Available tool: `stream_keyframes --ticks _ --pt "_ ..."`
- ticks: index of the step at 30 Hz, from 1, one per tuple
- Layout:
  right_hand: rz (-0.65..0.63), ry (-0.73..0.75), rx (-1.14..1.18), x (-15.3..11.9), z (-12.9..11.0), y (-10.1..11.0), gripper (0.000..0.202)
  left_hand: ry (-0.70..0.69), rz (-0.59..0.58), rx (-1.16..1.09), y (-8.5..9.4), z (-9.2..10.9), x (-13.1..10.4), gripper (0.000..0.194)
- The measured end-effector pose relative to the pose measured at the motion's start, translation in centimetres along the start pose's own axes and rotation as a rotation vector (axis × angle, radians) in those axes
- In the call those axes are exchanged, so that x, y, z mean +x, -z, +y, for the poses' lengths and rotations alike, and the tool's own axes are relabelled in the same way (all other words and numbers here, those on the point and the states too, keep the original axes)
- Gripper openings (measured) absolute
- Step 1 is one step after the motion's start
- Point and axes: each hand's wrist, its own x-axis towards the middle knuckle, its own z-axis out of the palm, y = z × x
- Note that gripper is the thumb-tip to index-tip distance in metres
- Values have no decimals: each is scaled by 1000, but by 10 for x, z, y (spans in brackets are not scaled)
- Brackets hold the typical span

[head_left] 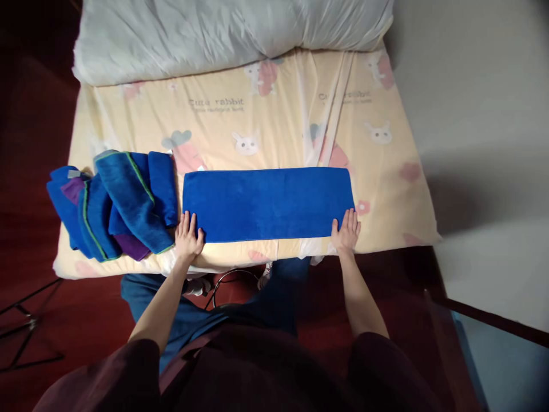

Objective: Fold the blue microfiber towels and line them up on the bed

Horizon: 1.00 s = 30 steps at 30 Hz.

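A blue towel [268,203] lies flat as a long, smooth rectangle across the front of the bed. My left hand [188,236] rests with fingers stretched out on its lower left corner. At the lower right corner, my right hand [346,230] lies flat with its fingers pointing away from me. Both hands press down from above and grip nothing. Just left of my left hand is a heap of crumpled blue and purple towels [124,200], some with green edging.
The towels lie on a cream rabbit-print sheet [274,131]. A pale grey rolled quilt [231,34] spans the far side. A white wall [480,143] stands at the right. Thin black metal legs [31,324] show on the floor at lower left.
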Motion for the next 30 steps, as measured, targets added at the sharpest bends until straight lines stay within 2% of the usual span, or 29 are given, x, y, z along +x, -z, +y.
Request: stream_keyframes --ticks 8,12,14,16,18,20,22,24,25,27,30 --pt "-29 -29 -13 1 0 -1 72 6 -17 -3 -1 -1 0 66" --pt "-147 -90 39 7 -17 21 72 19 -16 7 7 4 3 66" --pt "-97 -119 108 -4 -35 34 71 34 -19 19 12 11 -4 64" --pt "77 -128 258 -34 -59 39 68 9 -36 18 15 21 -26 63" --pt "252 -168 552 -86 -89 31 63 -62 -71 3 12 31 -65 62" --pt "260 -296 944 -152 -122 14 55 -115 -110 -18 7 41 -114 64" --pt "200 -458 1290 -218 -156 -4 50 -106 -142 -28 2 47 -159 67" --pt "136 -513 1479 -270 -187 -15 41 -119 -237 -39 0 47 -190 67" --pt "51 -507 1559 -287 -200 -17 41 -135 -289 -34 0 45 -198 65" --pt "-123 -449 1666 -302 -220 -12 42 -172 -364 -4 3 41 -205 59" --pt "-249 -434 1787 -283 -234 5 43 -174 -396 59 10 37 -201 54"
